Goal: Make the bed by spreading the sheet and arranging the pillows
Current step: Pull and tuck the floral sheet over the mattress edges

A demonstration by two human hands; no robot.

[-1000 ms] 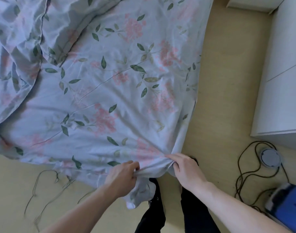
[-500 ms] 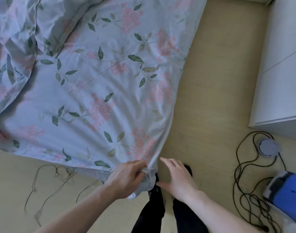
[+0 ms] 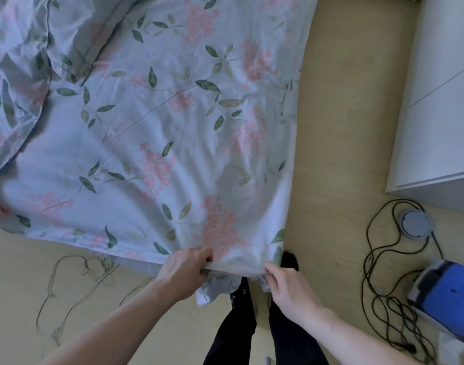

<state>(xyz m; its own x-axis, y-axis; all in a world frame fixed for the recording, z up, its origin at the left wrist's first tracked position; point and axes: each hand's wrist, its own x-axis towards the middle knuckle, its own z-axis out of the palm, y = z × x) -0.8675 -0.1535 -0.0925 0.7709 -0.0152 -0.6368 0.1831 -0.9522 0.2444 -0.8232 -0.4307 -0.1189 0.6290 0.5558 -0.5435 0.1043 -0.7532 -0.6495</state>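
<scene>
Spreading across the bed, the floral sheet point(image 3: 173, 133) is held at its near corner edge, stretched taut between both hands. The left hand point(image 3: 183, 272) is closed around the hem; the right hand point(image 3: 286, 285) pinches it. An even, low pull toward the corner is advised, so the rumpled bedding point(image 3: 22, 75) at upper left is drawn flat without catching the black cable point(image 3: 378, 285) on the floor.

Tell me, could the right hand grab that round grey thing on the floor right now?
Probably not. The right hand is busy pinching the sheet edge, and the round grey thing lies off to its right among black cords, a reach away.
</scene>
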